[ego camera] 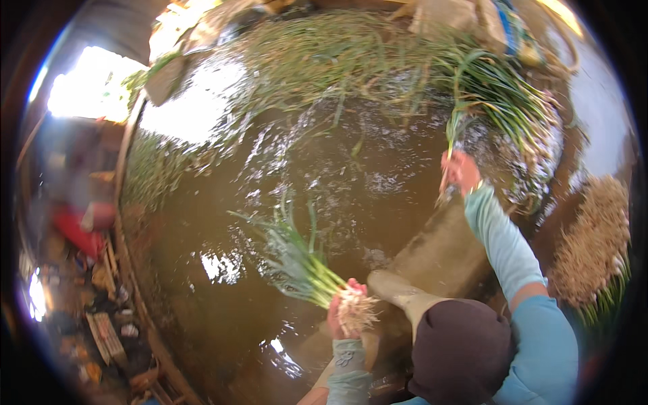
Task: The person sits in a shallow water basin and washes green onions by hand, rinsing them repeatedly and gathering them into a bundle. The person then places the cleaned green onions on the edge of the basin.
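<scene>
My left hand grips a bunch of green onions just above its pale, stringy roots. The leaves fan out to the upper left over the brown water. Farther out on the right, my right hand is closed around a thin green onion stalk, its root end pointing down. Beside that hand lies a loose heap of green onions, with white bulbs toward the right. Both hands are above the water.
Cut grass-like leaves float along the far side. A wooden edge bounds the water at left, with scattered litter beyond. Stacked onions with roots outward stand at right. A pale boot and dark brown cloth are below.
</scene>
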Available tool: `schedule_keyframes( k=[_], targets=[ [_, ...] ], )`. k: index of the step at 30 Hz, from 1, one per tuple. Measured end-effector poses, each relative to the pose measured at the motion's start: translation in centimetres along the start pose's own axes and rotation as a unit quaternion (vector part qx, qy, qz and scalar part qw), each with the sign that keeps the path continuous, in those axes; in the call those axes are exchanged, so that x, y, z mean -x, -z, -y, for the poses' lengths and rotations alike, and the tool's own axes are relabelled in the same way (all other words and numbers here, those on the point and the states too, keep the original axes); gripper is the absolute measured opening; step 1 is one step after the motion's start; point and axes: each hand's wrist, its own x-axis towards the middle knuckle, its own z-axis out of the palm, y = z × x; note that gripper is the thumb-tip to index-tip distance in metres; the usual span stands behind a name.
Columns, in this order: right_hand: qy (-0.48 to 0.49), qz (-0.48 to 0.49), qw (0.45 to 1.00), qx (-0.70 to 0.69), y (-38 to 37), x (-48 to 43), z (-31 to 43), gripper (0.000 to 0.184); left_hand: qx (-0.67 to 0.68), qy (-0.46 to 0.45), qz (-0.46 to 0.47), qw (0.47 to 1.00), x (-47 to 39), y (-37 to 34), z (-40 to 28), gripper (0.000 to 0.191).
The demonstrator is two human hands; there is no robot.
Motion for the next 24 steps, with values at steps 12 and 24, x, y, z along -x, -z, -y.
schedule_keyframes(
  k=[12,24],
  targets=[
    [-0.192,0.351,0.917,-0.001,-19.6,13.6,-9.0,0.025,-0.128,0.034,0.024,0.991,-1.5,5.7,-0.4,0.046],
    [0.255,0.296,0.718,0.576,-19.7,15.4,-10.2,0.017,-0.119,0.059,0.011,0.991,-1.2,9.3,0.2,0.035]
  ],
)
